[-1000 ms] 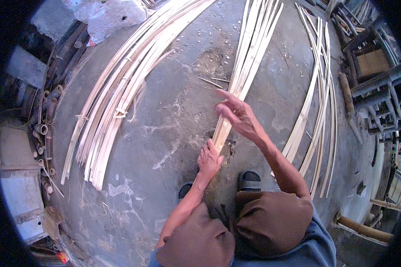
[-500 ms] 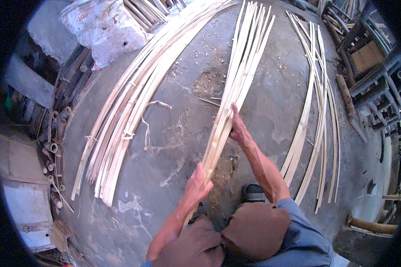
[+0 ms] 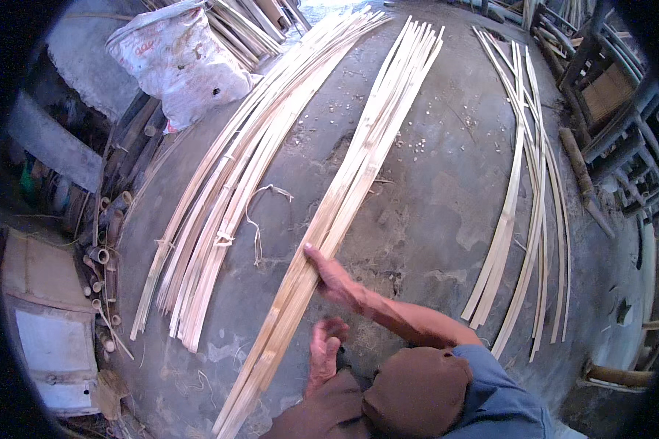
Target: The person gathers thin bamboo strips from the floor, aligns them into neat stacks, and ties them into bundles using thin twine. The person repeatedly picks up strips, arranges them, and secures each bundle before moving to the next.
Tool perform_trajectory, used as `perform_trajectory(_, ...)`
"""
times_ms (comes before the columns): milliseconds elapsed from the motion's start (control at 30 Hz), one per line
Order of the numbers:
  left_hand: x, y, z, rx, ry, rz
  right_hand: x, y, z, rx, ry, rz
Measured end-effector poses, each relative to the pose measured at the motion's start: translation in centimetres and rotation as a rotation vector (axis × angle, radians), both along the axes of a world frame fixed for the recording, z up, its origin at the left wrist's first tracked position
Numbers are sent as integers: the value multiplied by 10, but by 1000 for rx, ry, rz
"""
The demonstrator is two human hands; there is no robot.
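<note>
A long bundle of pale split bamboo strips (image 3: pixel 344 190) slants across the middle, from the far side down to the lower left past my knees. My right hand (image 3: pixel 331 276) grips its near half, thumb on top and fingers hidden beneath. Just right of the bundle's near end, close to my knee, my left hand (image 3: pixel 326 342) is off the strips, its fingers loosely apart and holding nothing. My brown-clad knees (image 3: pixel 417 391) are at the bottom.
A larger heap of bamboo strips (image 3: pixel 260 154) tied with thin bands lies on the left. Several loose strips (image 3: pixel 507 219) cross on the right. A white sack (image 3: pixel 176 62) sits far left, above stacked bamboo tubes (image 3: pixel 99 254). A pole rack (image 3: pixel 630 132) stands at the right.
The bundle's near end has swung left and come out from between my knees. My left hand has let go of it. My right hand has moved left and nearer with the strips.
</note>
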State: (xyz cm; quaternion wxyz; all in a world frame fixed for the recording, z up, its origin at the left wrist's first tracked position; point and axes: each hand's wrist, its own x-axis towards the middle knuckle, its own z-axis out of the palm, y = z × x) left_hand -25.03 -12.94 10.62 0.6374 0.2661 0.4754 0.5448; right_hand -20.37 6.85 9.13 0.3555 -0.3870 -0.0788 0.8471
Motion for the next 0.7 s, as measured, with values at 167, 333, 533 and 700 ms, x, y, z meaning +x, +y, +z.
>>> perform_trajectory(167,-11,50,-5,309,-103,675,-4,-46,56,34,128,118)
perform_trajectory(333,-73,37,64,227,-324,998,6,-32,35,406,37,258)
perform_trajectory(533,-132,-40,137,577,6,1015,74,92,2,228,-77,-165)
perform_trajectory(700,-177,-106,175,621,351,1379,49,157,28,519,277,-256)
